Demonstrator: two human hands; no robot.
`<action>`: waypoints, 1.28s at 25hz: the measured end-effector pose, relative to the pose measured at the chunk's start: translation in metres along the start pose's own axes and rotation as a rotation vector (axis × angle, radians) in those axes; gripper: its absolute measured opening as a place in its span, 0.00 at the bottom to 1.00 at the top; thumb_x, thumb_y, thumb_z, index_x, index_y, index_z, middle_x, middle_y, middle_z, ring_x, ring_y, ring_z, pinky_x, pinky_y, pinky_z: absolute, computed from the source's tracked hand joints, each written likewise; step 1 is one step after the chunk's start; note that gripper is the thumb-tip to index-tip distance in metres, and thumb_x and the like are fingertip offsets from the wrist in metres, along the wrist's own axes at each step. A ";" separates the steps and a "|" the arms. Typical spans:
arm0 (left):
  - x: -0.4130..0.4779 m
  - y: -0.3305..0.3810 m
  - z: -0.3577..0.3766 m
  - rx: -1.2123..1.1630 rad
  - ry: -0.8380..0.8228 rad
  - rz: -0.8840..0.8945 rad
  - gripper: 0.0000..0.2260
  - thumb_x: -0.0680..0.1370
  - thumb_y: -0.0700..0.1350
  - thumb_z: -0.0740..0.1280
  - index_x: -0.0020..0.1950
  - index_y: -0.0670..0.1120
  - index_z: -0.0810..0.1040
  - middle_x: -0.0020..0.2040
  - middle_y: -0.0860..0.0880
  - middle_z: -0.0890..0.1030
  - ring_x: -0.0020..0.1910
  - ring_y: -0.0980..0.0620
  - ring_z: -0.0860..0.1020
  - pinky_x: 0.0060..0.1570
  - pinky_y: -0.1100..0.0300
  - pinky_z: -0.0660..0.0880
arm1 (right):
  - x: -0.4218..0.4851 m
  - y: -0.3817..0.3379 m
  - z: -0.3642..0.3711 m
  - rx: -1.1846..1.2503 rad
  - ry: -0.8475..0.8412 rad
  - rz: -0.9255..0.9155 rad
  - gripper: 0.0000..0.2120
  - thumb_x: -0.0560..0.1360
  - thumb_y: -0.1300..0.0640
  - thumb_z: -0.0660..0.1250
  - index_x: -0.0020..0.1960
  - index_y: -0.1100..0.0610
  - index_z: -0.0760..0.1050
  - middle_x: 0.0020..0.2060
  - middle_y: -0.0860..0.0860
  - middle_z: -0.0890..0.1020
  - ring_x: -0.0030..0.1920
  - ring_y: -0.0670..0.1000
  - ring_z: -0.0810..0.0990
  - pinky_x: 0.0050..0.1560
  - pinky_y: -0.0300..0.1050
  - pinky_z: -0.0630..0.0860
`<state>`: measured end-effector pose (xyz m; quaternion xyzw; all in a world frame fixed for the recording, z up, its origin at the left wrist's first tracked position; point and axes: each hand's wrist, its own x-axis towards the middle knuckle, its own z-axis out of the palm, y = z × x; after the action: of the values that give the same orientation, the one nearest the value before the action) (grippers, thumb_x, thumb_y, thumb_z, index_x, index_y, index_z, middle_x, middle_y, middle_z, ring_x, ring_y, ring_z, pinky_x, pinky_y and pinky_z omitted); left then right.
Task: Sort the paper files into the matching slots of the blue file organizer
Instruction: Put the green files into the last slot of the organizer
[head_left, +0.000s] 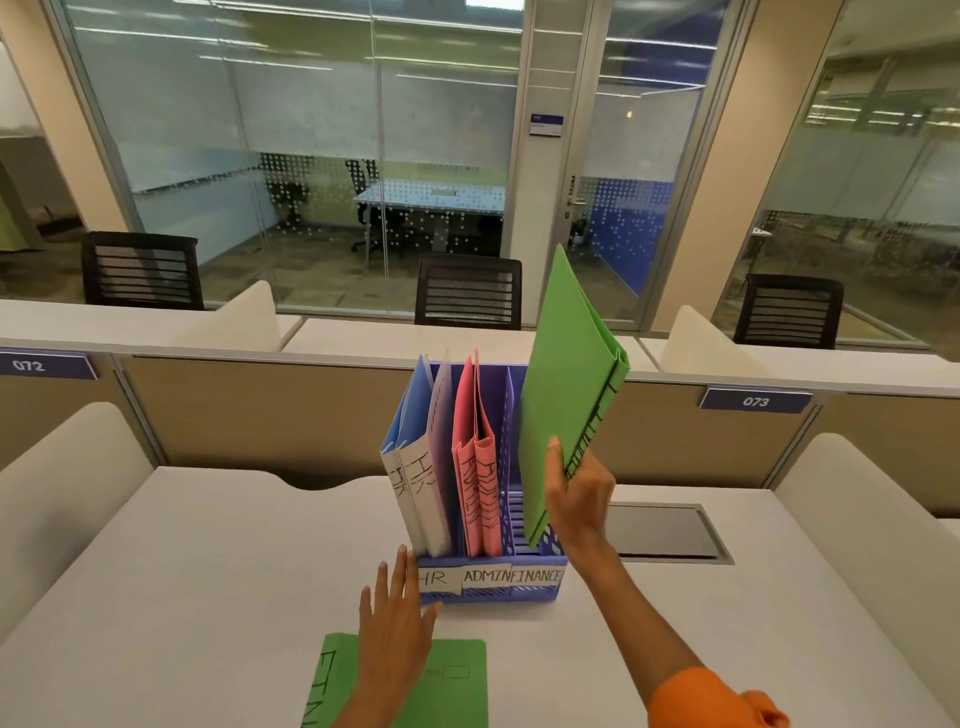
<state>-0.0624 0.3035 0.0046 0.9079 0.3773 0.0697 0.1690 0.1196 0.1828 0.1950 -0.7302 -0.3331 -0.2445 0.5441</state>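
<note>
Right hand (576, 499) pinches a flat green paper file (566, 384), tilted above the perforated blue plastic organizer (488, 590). Left hand (395, 618) fingers spread flat beside it.

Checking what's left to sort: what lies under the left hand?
A green folder lies flat on the desk beneath the open left hand. Its handwritten label is partly covered; only "FIN" shows.

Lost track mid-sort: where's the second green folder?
Head view, bottom centre: the green folder lies flat on the desk before the organizer, partly under the left hand.
</note>
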 end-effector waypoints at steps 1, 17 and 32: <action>0.001 -0.002 0.003 -0.011 -0.009 -0.015 0.32 0.79 0.63 0.44 0.75 0.45 0.64 0.72 0.46 0.71 0.66 0.42 0.76 0.57 0.43 0.75 | 0.002 0.006 0.007 -0.002 -0.013 -0.011 0.11 0.77 0.57 0.61 0.47 0.63 0.79 0.40 0.54 0.84 0.33 0.46 0.80 0.33 0.24 0.69; 0.015 -0.004 0.024 -0.155 0.251 0.043 0.31 0.79 0.60 0.36 0.79 0.46 0.42 0.64 0.45 0.79 0.60 0.47 0.81 0.65 0.54 0.58 | -0.035 0.084 0.073 -0.088 -0.167 0.052 0.18 0.78 0.49 0.57 0.46 0.62 0.76 0.33 0.55 0.82 0.26 0.46 0.75 0.28 0.22 0.64; 0.005 -0.002 0.014 -0.089 0.033 0.017 0.33 0.78 0.56 0.61 0.77 0.42 0.55 0.71 0.45 0.73 0.67 0.46 0.75 0.61 0.48 0.73 | -0.087 0.088 0.058 -0.177 -0.468 0.409 0.27 0.75 0.46 0.64 0.71 0.50 0.61 0.50 0.50 0.83 0.45 0.52 0.82 0.44 0.52 0.82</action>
<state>-0.0566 0.3043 -0.0095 0.9014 0.3690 0.1027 0.2022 0.1284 0.2028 0.0597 -0.8629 -0.2730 0.0162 0.4249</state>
